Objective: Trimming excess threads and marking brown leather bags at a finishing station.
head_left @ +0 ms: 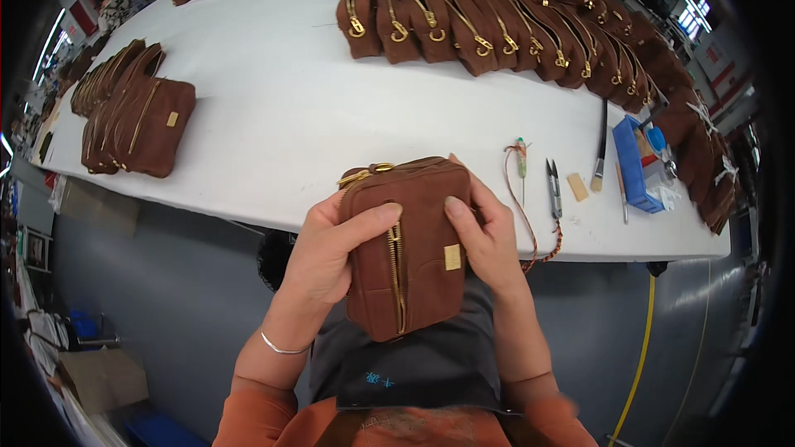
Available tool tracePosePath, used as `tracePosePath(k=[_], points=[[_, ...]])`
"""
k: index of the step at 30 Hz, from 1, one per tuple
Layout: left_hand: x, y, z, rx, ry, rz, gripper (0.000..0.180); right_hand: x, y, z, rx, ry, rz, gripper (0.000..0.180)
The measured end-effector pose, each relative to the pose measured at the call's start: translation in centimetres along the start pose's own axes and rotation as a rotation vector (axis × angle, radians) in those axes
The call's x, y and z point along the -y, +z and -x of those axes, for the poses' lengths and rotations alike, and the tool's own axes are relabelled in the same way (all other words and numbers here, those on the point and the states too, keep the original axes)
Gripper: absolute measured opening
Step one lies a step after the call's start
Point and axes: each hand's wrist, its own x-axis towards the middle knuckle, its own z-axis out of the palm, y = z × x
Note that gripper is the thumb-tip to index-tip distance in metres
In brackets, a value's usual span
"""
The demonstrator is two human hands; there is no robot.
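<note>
Between my two hands is a small brown zippered bag (431, 281), held up at the table's near edge with its front face toward me. Down that face runs a brass zipper, and a small gold tag sits on its right part. My left hand (327, 244) grips the left side, thumb pressed on the front by the zipper's upper end. On the right side my right hand (489, 236) is closed, its thumb lying flat on the front near the top corner. The other fingers of both hands are largely hidden behind the bag.
Rows of similar brown bags (410, 21) stand at the back right of the white table (265, 99); another stack (153, 128) is at left. To the right lie a green-handled awl (522, 161), snips (554, 190), a tan block (577, 187), a brush (599, 153) and a blue bin (631, 170).
</note>
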Motion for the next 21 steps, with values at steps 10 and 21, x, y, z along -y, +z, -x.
tracePosePath(k=[10,21], points=[[2.1,-0.9,0.5,-0.076,-0.029,0.083,0.027,-0.4,-6.6,-2.1,-0.472,0.08,0.701,0.032],[3.3,0.7,0.9,0.063,-0.102,0.08,0.031,-2.2,-10.4,-1.9,-0.47,0.08,0.798,0.024]])
